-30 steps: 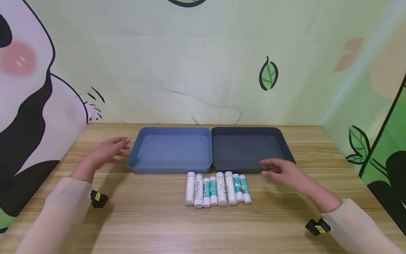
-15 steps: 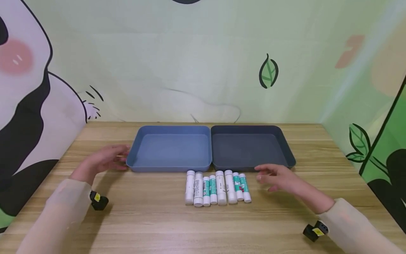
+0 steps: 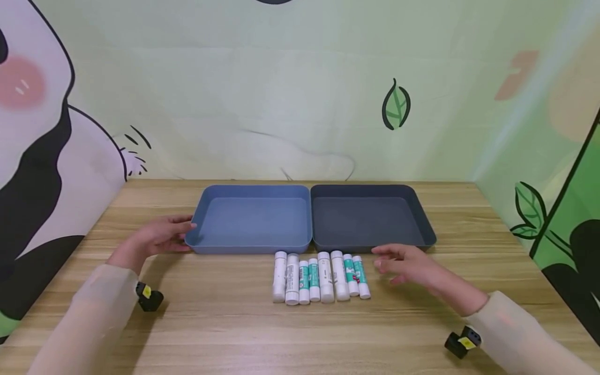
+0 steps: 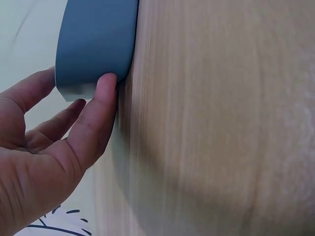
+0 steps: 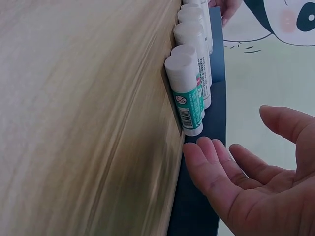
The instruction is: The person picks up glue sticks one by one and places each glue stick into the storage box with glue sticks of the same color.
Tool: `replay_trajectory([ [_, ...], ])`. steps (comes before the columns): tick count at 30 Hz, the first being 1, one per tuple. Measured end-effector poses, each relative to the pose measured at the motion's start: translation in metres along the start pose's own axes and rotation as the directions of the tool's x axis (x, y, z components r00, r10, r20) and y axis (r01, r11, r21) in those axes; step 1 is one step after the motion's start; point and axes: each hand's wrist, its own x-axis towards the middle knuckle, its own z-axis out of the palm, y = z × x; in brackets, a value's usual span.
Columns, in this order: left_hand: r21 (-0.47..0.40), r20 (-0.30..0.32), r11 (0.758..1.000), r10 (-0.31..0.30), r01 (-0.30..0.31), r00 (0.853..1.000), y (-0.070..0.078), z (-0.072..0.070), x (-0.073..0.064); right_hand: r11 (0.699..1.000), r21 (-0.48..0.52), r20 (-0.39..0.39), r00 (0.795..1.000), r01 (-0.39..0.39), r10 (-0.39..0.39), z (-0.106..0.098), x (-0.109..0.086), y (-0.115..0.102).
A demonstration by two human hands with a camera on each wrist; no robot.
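Observation:
In the head view a blue tray [image 3: 253,221] stands left of a dark navy tray [image 3: 367,221], their short sides together. My left hand [image 3: 161,235] is at the blue tray's left end. Its fingertips [image 4: 106,84] touch the outer wall in the left wrist view, the fingers only slightly bent. A row of several glue sticks [image 3: 325,277], some plain white and some with green labels, lies before the trays. Just right of the row hovers my right hand [image 3: 412,264], its fingers relaxed and holding nothing. The closest green-labelled glue stick [image 5: 187,98] lies just beyond its fingertips in the right wrist view.
Both trays rest on a wooden table [image 3: 225,323], near its back edge. Behind them rises a green wall covering [image 3: 281,104] with cartoon drawings. Each sleeve carries a small black wrist camera [image 3: 463,342].
My left hand has come down and forward onto the blue tray's end. The right hand has shifted left and slightly lower, closer to the glue sticks. Trays and glue sticks keep their places.

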Motion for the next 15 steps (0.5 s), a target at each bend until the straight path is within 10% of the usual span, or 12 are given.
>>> replay_trajectory([
  [15,0.004,0.008,1.000,-0.009,0.009,1.000,0.001,-0.003,0.000,0.999,0.037,0.004,0.999,-0.032,0.032,0.007,0.008,0.008],
])
